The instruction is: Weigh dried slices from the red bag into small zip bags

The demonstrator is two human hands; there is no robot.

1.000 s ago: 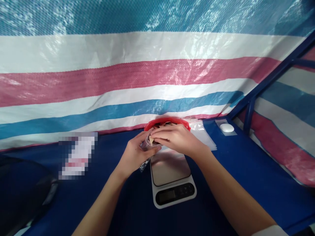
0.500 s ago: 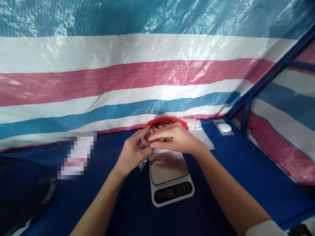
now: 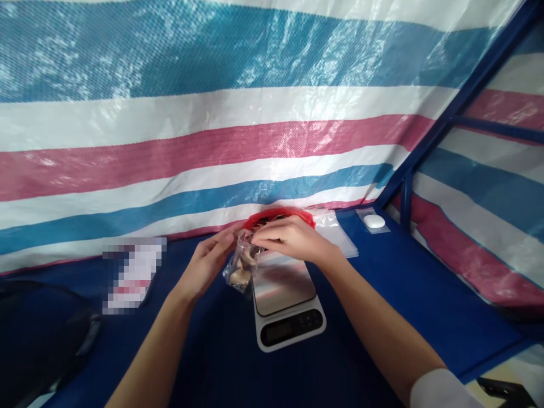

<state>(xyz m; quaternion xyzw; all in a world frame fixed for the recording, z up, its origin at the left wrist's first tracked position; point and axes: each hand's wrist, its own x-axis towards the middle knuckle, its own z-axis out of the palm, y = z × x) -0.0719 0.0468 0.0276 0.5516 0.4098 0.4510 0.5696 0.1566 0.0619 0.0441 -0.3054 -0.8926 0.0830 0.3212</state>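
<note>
A blue worktop (image 3: 408, 272) runs back to a sloping wall of glossy woven plastic sheet (image 3: 212, 124), striped blue, white and red. On the right, a dark blue metal frame (image 3: 425, 148) stands before more striped sheeting. Near the back, a clear plastic bag (image 3: 239, 277) with pale brown pieces sits just beside the left edge of a white kitchen scale (image 3: 291, 323) with a mirror-like plate and black panel. The left hand (image 3: 208, 258) reaches to the bag's mouth, fingers extended; whether its grip is clamped I cannot tell. The right hand (image 3: 291, 238) is at the mouth's other side, fingers curled; its grip is partly hidden, so I cannot tell what it clamps. Behind lies a red-rimmed container (image 3: 283, 213). Farther right are flat clear plastic sleeves (image 3: 340, 238) and a white oval piece (image 3: 374, 221) on clear film.
</note>
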